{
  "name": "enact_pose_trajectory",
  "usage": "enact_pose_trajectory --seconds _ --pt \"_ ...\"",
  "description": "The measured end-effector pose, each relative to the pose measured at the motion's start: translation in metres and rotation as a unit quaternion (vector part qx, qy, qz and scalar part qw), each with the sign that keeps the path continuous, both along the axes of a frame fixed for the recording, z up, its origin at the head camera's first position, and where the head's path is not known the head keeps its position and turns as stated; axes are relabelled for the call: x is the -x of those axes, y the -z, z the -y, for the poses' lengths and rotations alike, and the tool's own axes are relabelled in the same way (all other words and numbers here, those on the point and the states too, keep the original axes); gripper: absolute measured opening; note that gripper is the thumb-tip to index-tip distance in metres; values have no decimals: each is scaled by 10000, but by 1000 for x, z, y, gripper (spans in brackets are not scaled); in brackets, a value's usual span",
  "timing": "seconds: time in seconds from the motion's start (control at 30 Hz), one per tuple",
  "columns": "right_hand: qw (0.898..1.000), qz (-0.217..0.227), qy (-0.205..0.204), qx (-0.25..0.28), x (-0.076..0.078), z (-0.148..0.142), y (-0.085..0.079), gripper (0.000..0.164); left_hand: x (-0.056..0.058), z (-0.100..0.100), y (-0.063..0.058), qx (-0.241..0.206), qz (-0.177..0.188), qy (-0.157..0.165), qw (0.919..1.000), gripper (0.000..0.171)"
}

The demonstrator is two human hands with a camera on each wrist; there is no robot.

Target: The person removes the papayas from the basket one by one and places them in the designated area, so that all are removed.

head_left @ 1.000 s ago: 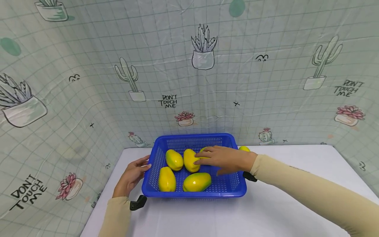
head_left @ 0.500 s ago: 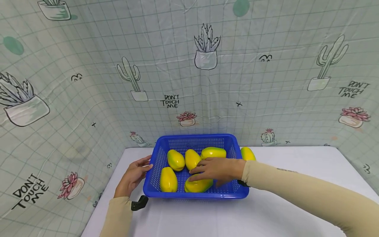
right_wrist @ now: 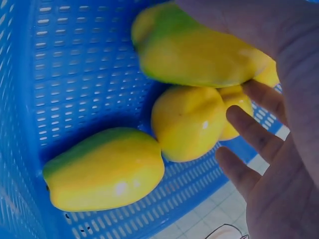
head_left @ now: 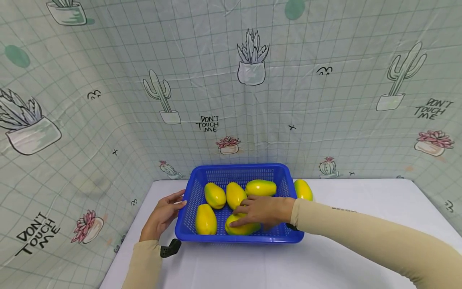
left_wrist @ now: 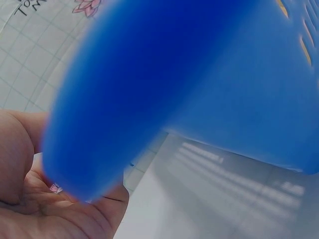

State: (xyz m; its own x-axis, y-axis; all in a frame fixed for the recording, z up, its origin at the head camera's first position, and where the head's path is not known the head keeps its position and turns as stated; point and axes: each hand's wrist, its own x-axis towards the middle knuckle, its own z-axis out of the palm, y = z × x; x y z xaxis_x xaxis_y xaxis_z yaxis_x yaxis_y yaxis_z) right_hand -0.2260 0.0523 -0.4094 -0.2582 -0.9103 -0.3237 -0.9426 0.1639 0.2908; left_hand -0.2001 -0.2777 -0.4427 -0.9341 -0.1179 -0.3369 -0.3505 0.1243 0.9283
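A blue plastic basket (head_left: 238,238) holds several yellow-green papayas. My left hand (head_left: 165,212) holds the basket's left rim, thumb at the edge; in the left wrist view the rim (left_wrist: 114,99) fills much of the picture, over the fingers (left_wrist: 60,214). My right hand (head_left: 267,209) is inside the basket, over the front middle papaya (head_left: 241,230), its index finger touching it. In the right wrist view that papaya (right_wrist: 199,55) lies beside the thumb, while the other fingers (right_wrist: 254,134) are spread and not wrapped round it.
Also in the basket are a front left papaya (head_left: 206,219), a back left one (head_left: 215,196), a back middle one (head_left: 235,194) and a back right one (head_left: 261,187). One more papaya (head_left: 303,190) lies on the white table (head_left: 346,257), right of the basket. A patterned cloth (head_left: 288,100) hangs behind.
My right hand has moved from the back right papaya toward the front middle one, uncovering the back right papaya. My left hand stays at the rim.
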Motion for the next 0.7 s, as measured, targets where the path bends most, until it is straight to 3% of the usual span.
enact_pose_trajectory --seconds 0.27,0.7 --pt "9995 -277 63 147 1 -2 4 94 -1 0 1 23 -1 -25 10000 55" --pt "9995 -141 279 59 0 4 12 94 -1 -1 -1 32 -1 -23 10000 56"
